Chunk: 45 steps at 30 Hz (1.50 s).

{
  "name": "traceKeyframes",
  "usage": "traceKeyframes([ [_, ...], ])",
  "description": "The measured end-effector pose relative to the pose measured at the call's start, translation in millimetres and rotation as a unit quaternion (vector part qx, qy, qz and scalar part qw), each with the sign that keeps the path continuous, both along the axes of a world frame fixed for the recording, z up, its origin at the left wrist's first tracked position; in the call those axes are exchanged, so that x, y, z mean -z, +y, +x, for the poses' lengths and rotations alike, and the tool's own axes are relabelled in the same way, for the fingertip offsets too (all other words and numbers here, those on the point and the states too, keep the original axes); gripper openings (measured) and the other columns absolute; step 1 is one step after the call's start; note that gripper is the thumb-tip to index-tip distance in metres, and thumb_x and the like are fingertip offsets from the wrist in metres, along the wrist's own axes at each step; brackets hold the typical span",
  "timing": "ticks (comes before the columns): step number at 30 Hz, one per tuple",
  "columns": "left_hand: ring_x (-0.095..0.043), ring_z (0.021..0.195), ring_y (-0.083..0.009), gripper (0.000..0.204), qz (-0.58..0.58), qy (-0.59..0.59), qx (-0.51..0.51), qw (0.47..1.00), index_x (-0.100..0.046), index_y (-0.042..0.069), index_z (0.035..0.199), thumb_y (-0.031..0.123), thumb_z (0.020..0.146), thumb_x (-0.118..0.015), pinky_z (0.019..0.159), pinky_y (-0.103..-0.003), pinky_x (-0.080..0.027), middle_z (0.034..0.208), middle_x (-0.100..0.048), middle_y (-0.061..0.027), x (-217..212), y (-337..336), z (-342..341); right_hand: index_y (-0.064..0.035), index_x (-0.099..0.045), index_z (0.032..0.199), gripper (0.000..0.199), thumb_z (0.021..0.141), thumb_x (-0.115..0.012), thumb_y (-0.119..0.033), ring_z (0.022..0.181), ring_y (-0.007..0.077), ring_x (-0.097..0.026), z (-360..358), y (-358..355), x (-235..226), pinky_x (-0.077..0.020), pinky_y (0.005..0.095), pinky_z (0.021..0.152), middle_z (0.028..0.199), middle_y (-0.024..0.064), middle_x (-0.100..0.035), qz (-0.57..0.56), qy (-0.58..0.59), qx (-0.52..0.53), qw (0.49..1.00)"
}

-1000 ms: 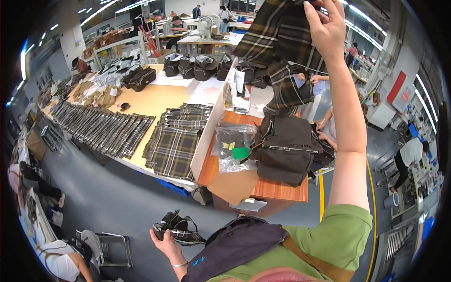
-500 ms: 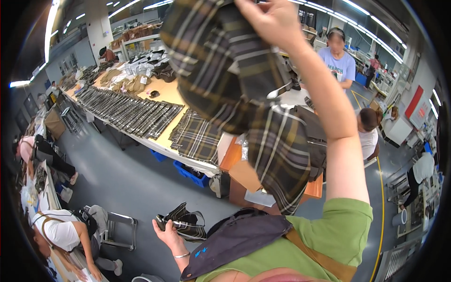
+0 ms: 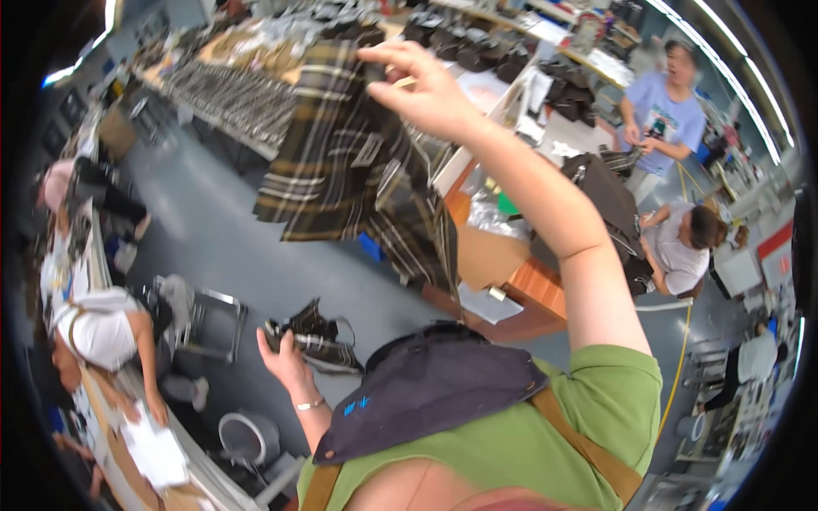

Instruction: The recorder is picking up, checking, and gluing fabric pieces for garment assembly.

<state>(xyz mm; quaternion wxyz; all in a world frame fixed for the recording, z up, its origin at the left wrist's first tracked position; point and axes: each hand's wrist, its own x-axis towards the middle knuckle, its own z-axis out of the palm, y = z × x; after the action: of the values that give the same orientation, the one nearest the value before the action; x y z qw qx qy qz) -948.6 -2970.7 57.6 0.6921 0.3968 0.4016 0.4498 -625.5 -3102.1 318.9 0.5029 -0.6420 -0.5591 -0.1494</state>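
My right hand point(image 3: 417, 89) is raised in front of me and pinches a dark plaid garment piece point(image 3: 328, 149) by its top edge. The cloth hangs down from the fingers, in brown, black and white checks, and a small pale tag-like rectangle shows on it. Lower and to the left, my left hand point(image 3: 288, 364) is closed round a crumpled bundle of similar plaid cloth point(image 3: 322, 341). A loop of strip sticks out of that bundle. The two pieces hang apart from each other.
Rows of plaid pieces point(image 3: 230, 95) lie on a long table behind the hanging cloth. An orange-brown wooden cabinet point(image 3: 537, 294) stands ahead right. Co-workers in a lavender shirt point(image 3: 665, 115) and a white shirt point(image 3: 682, 251) are on the right; another point(image 3: 102, 328) works left, near a grey bin point(image 3: 249, 439).
My right hand has come down and left with the plaid piece, which now hangs further left. My left hand still holds its bundle. The whole view has tilted downward.
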Motion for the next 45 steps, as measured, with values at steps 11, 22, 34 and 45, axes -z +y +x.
traceKeyframes([
  [11,-0.049,0.058,-0.0070,0.066,-0.043,-0.004,-0.040,0.998,-0.029,0.000,0.131,-0.010,0.072,-0.058,0.042,-0.017,-0.034,0.088,-0.053,-0.0057,6,3,-22,-0.0090,-0.053,0.119,0.039,0.080,-0.059,-0.009,0.080,0.0057,-0.045,7,35,42,-0.0399,0.0208,0.077,0.113,-0.0007,-0.046,-0.121,0.141,-0.015,0.983],
  [22,-0.048,0.057,-0.0063,0.068,-0.062,-0.001,-0.079,0.995,-0.028,0.002,0.132,-0.009,0.072,-0.057,0.043,-0.017,-0.034,0.085,-0.053,-0.0037,17,30,-26,-0.0029,-0.056,0.112,0.035,0.078,-0.059,-0.002,0.105,0.0124,-0.045,-11,80,124,-0.0361,0.0238,0.089,0.117,0.0059,-0.046,-0.093,0.279,-0.078,0.952],
  [34,-0.046,0.053,-0.0057,0.067,-0.077,0.050,-0.166,0.982,-0.031,0.002,0.130,-0.008,0.071,-0.059,0.042,-0.017,-0.035,0.079,-0.052,-0.0020,18,132,27,-0.0067,-0.062,0.105,0.029,0.077,-0.060,-0.005,0.079,0.0075,-0.045,12,220,188,-0.0390,0.0203,0.072,0.104,0.0003,-0.053,-0.102,0.388,-0.133,0.906],
  [45,-0.050,0.058,-0.0063,0.065,-0.062,0.076,-0.250,0.963,-0.032,0.004,0.130,-0.008,0.073,-0.059,0.043,-0.016,-0.035,0.086,-0.055,-0.0041,-20,289,87,-0.0060,-0.064,0.099,0.024,0.077,-0.057,0.001,0.073,0.0035,-0.049,56,415,217,-0.0410,0.0171,0.065,0.102,0.0020,-0.055,-0.172,0.456,-0.223,0.844],
])
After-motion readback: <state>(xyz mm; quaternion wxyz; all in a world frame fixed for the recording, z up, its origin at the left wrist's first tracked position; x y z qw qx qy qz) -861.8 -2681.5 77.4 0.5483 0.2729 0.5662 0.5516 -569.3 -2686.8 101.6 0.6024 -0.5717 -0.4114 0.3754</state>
